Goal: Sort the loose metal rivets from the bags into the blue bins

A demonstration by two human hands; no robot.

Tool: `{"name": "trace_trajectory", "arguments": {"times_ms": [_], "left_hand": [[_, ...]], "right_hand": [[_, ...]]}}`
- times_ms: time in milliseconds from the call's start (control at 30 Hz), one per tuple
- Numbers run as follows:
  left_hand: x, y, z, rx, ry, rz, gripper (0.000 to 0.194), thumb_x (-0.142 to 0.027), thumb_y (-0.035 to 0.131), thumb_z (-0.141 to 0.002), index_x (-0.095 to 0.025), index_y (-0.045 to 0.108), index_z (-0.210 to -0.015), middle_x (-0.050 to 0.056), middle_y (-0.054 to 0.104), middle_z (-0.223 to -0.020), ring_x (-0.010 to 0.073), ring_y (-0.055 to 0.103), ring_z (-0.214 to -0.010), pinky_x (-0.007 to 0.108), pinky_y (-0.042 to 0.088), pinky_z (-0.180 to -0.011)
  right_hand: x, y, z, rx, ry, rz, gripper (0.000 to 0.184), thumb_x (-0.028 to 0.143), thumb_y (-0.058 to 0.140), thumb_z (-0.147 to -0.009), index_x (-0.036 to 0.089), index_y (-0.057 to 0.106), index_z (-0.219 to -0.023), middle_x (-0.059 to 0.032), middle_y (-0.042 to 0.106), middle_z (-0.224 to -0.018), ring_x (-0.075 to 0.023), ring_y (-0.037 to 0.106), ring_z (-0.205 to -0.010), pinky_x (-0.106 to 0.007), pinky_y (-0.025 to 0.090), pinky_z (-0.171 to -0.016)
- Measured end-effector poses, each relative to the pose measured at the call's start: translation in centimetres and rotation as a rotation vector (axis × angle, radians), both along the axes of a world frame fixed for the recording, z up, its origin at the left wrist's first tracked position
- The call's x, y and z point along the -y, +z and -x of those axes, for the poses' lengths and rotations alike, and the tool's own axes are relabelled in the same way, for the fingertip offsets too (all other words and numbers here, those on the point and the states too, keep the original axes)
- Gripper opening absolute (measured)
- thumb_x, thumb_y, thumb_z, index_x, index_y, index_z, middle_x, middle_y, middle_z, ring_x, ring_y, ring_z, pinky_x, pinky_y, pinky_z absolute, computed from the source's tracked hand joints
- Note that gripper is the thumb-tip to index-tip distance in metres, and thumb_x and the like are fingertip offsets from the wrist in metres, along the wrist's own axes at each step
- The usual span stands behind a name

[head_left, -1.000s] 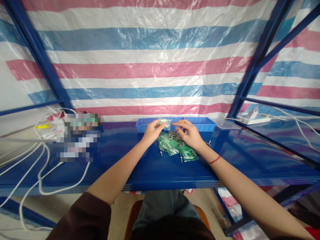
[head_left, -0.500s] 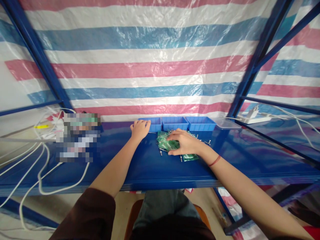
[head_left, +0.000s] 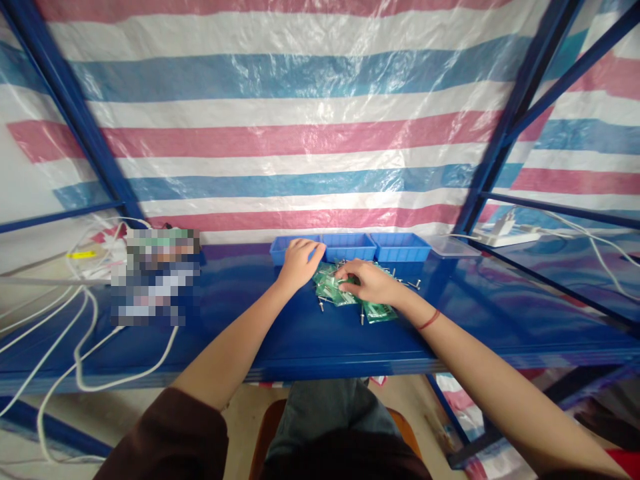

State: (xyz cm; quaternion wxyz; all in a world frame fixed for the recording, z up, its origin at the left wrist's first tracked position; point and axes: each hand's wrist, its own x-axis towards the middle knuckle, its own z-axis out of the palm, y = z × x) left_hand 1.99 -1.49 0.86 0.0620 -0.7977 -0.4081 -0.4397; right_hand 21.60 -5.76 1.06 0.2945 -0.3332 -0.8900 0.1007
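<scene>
My left hand is over the front of the left blue bin, fingers stretched out and nothing visible in them. My right hand is at the pile, its thumb and fingers curled around the edge of a small clear-and-green plastic packet. Another green packet lies nearer to me. Loose metal screw-like pieces stick out around the packets, and some lie right of my hand. Part of the pile is hidden beneath my right hand.
A middle bin and a right bin stand along the back of the blue table. Beside them lies a clear plastic lid. White cables hang at left; a power strip sits at right.
My left hand held a small packet over the bins, moved left to the left bin, then came back rightward without it. My right hand came down onto the packets and its fingers drew closer together.
</scene>
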Motion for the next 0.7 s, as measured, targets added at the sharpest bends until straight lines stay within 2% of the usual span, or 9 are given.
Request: {"name": "trace_trajectory", "arguments": {"times_ms": [100,233,333,400,500,600,700], "left_hand": [[1.2,0.3,-0.8,0.010,-0.158,0.036,0.032,-0.034,0.038,-0.093,-0.019,0.067,-0.094,0.005,0.068,-0.096,0.0180,0.058,-0.096,0.034,0.039,-0.092],[2.2,0.1,-1.3,0.013,-0.284,0.160,0.026,-0.039,0.055,-0.084,-0.018,0.065,-0.096,0.005,0.067,-0.098,0.0193,0.059,-0.095,0.033,0.042,-0.088],[2.3,-0.3,-1.5,0.049,-0.331,0.321,0.027,-0.039,0.059,-0.080,-0.018,0.063,-0.096,0.002,0.067,-0.087,0.0171,0.060,-0.081,0.028,0.045,-0.073],[2.2,-0.4,-1.6,0.080,-0.324,0.368,0.022,-0.036,0.059,-0.080,-0.017,0.061,-0.090,0.000,0.065,-0.078,0.0151,0.059,-0.073,0.025,0.044,-0.067],[2.0,-0.2,-1.6,0.128,-0.262,0.297,0.014,-0.030,0.061,-0.079,-0.017,0.060,-0.082,-0.002,0.062,-0.072,0.0135,0.057,-0.069,0.024,0.044,-0.065],[2.0,0.0,-1.5,0.116,-0.240,0.123,0.008,-0.025,0.060,-0.080,-0.017,0.060,-0.081,0.000,0.062,-0.077,0.0144,0.058,-0.074,0.026,0.045,-0.070],[2.2,0.1,-1.4,0.031,-0.266,-0.048,0.006,-0.018,0.057,-0.082,-0.018,0.062,-0.084,0.003,0.061,-0.086,0.0163,0.058,-0.084,0.030,0.046,-0.078]], "right_hand": [[-0.6,-0.1,-0.3,-0.262,-0.059,0.140,0.014,0.029,0.058,-0.079,0.016,0.059,-0.075,-0.0023,0.061,-0.071,-0.0140,0.053,-0.065,-0.029,0.043,-0.065],[-1.2,0.0,-0.4,-0.600,-0.054,0.299,0.028,0.043,0.066,-0.071,0.016,0.058,-0.077,-0.0004,0.059,-0.070,-0.0123,0.053,-0.063,-0.028,0.042,-0.062],[-1.2,0.0,-0.2,-0.699,-0.054,0.374,0.034,0.047,0.070,-0.066,0.017,0.058,-0.076,0.0000,0.060,-0.070,-0.0115,0.052,-0.061,-0.027,0.041,-0.060],[-1.1,0.0,0.0,-0.699,-0.082,0.389,0.036,0.049,0.070,-0.065,0.017,0.058,-0.077,0.0003,0.059,-0.069,-0.0110,0.050,-0.059,-0.026,0.039,-0.056],[-0.7,0.3,0.1,-0.675,-0.184,0.316,0.038,0.054,0.063,-0.071,0.017,0.060,-0.081,-0.0002,0.059,-0.069,-0.0119,0.050,-0.060,-0.027,0.039,-0.057],[-0.1,0.7,0.1,-0.575,-0.306,0.249,0.043,0.058,0.052,-0.078,0.016,0.061,-0.075,-0.0005,0.056,-0.064,-0.0130,0.049,-0.060,-0.028,0.038,-0.057],[0.4,0.9,0.2,-0.545,-0.270,0.347,0.042,0.057,0.055,-0.077,0.016,0.060,-0.079,0.0000,0.055,-0.062,-0.0125,0.048,-0.057,-0.027,0.037,-0.055]]}}
